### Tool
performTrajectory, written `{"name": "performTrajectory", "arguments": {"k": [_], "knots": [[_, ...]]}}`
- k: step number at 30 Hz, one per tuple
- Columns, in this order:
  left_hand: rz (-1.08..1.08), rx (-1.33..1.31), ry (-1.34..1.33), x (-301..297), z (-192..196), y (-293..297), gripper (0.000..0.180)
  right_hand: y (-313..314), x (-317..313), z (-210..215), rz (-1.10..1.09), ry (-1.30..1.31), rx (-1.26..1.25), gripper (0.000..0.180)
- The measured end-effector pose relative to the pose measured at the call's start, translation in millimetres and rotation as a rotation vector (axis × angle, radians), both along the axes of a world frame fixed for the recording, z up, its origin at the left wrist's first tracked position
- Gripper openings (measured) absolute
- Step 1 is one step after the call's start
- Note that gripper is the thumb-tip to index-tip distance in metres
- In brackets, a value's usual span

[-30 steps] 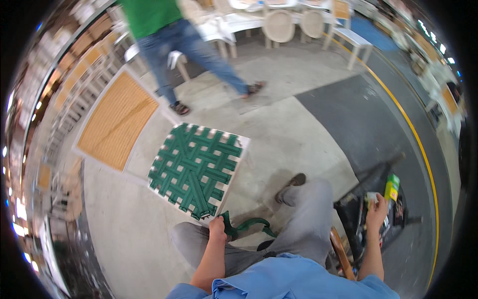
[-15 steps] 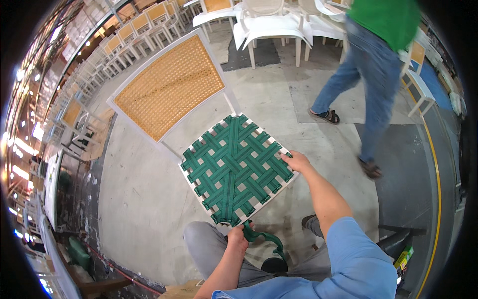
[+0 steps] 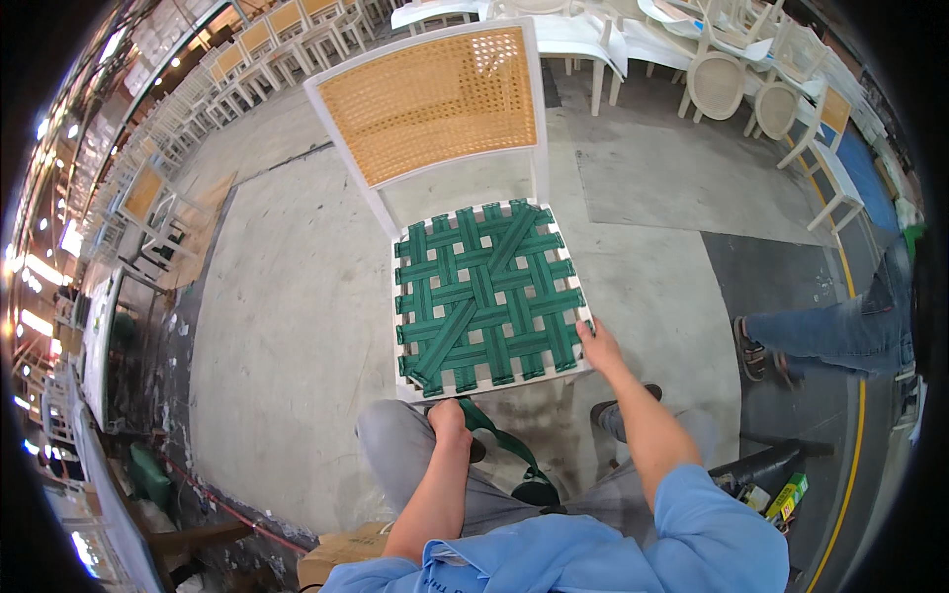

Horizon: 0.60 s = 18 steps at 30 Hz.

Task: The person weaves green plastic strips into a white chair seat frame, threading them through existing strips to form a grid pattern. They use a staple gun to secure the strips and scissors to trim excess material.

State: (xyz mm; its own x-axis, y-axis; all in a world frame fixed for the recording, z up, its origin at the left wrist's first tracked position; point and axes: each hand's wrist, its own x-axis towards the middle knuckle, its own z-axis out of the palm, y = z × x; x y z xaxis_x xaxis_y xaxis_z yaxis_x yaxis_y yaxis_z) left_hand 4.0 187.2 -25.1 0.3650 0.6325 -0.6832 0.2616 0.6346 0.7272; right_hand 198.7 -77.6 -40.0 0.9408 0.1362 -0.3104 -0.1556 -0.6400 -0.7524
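Observation:
A white chair (image 3: pixel 543 168) with a cane back panel (image 3: pixel 435 94) stands in front of me, its front edge toward my knees. Green webbing (image 3: pixel 474 306) is woven across the seat frame, with one strip running diagonally over the weave. My right hand (image 3: pixel 599 348) grips the right side of the seat frame near its front corner. Just below the front left part of the seat, my left hand (image 3: pixel 450 423) is closed on a loose green webbing strap (image 3: pixel 504 440). That strap hangs down between my legs to a dark roll (image 3: pixel 535 491). The left fingertips are partly hidden.
Rows of white cane-backed chairs (image 3: pixel 259 44) line the far left. More white chairs (image 3: pixel 714 84) stand at the back right. A walking person's leg (image 3: pixel 830 336) shows at the right edge. A dark bench (image 3: pixel 766 469) with a green-yellow box (image 3: pixel 788 496) lies near my right side.
The chair has turned clockwise, its back swinging to the right and its front edge now facing me. My left hand has moved up and left with the strap. The passing person has walked rightward.

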Motion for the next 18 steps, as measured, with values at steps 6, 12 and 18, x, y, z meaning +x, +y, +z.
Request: {"name": "performTrajectory", "arguments": {"k": [6,12,18], "knots": [[-0.024,-0.172,0.003,-14,-1,-4,0.032,1,-109,-26,-0.038,0.070,0.148,0.065],[-0.100,-0.267,0.130,-35,15,-22,0.039,-20,-158,14,-0.050,0.480,0.366,0.060],[-0.181,-0.401,-0.002,-53,5,-16,0.038,-27,-178,43,-0.115,0.817,0.288,0.070]]}}
